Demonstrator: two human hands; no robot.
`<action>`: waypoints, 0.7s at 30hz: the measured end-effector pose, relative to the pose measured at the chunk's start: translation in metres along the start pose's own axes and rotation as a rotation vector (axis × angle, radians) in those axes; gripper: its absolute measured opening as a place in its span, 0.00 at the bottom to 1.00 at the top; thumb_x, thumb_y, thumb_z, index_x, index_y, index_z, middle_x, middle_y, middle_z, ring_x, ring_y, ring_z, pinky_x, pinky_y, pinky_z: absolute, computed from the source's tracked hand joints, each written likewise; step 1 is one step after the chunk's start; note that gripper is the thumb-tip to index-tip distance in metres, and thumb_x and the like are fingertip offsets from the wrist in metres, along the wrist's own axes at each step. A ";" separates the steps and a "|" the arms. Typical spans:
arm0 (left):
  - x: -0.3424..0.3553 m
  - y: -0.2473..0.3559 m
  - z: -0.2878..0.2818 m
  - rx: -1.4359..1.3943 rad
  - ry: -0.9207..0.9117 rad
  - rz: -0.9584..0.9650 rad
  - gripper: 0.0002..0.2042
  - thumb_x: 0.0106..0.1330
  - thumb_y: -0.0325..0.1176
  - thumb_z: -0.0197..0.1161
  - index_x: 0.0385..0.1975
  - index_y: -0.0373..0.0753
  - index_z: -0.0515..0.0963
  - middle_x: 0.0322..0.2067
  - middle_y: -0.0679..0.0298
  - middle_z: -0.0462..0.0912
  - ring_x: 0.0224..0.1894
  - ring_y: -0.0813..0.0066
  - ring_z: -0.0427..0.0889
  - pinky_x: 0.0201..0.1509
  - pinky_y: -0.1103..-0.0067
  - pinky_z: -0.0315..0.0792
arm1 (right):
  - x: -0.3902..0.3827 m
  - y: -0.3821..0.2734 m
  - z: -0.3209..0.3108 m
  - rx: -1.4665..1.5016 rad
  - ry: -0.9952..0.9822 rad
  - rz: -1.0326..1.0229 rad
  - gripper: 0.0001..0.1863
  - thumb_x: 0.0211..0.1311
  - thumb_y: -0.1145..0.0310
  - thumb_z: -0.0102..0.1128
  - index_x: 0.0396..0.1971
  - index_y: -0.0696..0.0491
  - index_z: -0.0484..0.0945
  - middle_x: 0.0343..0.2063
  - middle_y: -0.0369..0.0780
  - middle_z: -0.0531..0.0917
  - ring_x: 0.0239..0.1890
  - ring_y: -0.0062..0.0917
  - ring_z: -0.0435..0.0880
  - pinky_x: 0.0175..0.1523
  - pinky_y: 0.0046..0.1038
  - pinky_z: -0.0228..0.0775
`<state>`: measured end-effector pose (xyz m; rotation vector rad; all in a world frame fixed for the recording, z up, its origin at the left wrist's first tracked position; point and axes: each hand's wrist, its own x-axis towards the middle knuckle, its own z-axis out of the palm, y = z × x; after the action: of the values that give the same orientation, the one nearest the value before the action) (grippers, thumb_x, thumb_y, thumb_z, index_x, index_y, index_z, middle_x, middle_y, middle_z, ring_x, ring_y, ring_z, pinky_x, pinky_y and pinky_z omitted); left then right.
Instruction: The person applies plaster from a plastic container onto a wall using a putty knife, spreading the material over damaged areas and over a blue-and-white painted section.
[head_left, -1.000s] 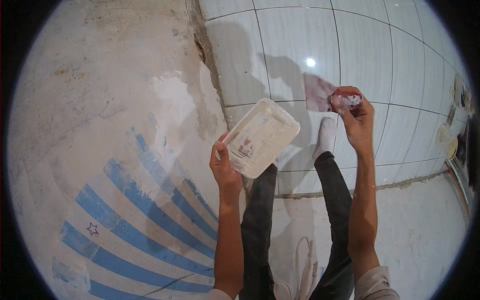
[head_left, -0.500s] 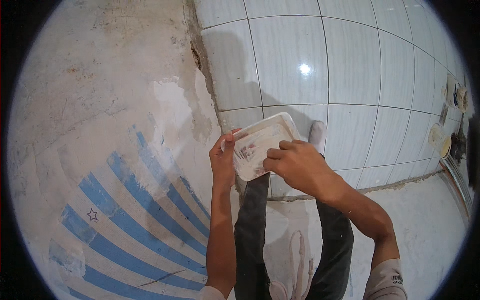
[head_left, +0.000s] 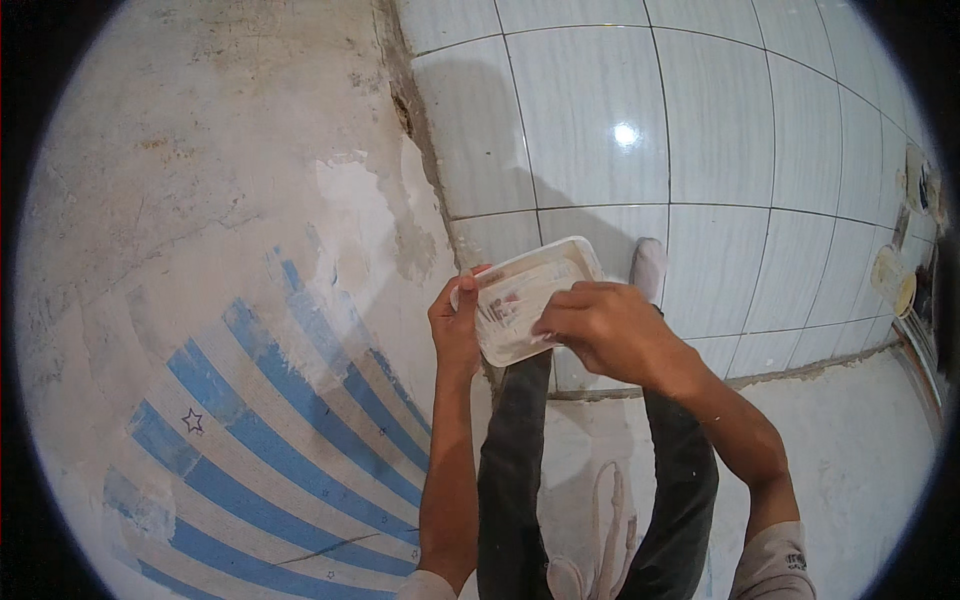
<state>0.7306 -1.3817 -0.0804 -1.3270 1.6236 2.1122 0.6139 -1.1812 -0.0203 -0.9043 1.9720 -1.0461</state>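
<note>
My left hand (head_left: pixel 455 328) grips the left end of a shallow white rectangular tray (head_left: pixel 540 262), thumb over the rim. Whitish paste (head_left: pixel 518 302) is smeared across the tray's inside, with streaks and a few darker patches. Over the tray's right side is my right hand (head_left: pixel 612 325), its fingers curled together and dipping to the paste. The fingers are blurred, and what they hold, if anything, is hidden behind them. The tray hangs above my dark trouser legs (head_left: pixel 515 470).
On the left spreads a plastered surface (head_left: pixel 200 270) with blue stripes (head_left: pixel 300 410) and whitish patches. Pale tiles (head_left: pixel 600 120) cover the area beyond the tray. One foot (head_left: pixel 650 265) rests on them. A pale container (head_left: pixel 888 280) and metal lengths (head_left: pixel 922 360) lie at the far right.
The whole view has shifted slightly, so everything sits a little further right. My right hand's fingers have moved a little within the tray; my left hand keeps its hold.
</note>
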 end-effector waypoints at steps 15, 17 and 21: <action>-0.007 -0.007 -0.036 -0.145 0.058 0.050 0.29 0.69 0.52 0.57 0.53 0.27 0.69 0.45 0.51 0.79 0.44 0.61 0.83 0.49 0.66 0.82 | 0.025 0.123 0.081 1.866 0.773 0.162 0.15 0.68 0.69 0.58 0.53 0.51 0.73 0.47 0.33 0.81 0.47 0.18 0.81 0.55 0.28 0.74; -0.007 -0.017 -0.033 -0.183 0.113 0.117 0.28 0.70 0.51 0.56 0.54 0.27 0.69 0.46 0.51 0.79 0.46 0.61 0.83 0.51 0.65 0.80 | 0.032 0.145 0.099 1.893 0.788 0.147 0.18 0.68 0.67 0.57 0.57 0.51 0.71 0.50 0.34 0.80 0.51 0.21 0.80 0.58 0.29 0.73; -0.011 -0.032 -0.029 -0.132 0.056 0.091 0.29 0.71 0.50 0.55 0.55 0.25 0.67 0.48 0.49 0.78 0.47 0.61 0.82 0.53 0.66 0.80 | 0.047 0.181 0.150 1.958 1.084 0.349 0.15 0.67 0.67 0.59 0.52 0.51 0.74 0.42 0.34 0.82 0.42 0.20 0.82 0.47 0.26 0.76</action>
<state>0.7723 -1.3890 -0.0953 -1.3871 1.6203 2.2915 0.6706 -1.1982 -0.2528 1.1887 0.6061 -2.5032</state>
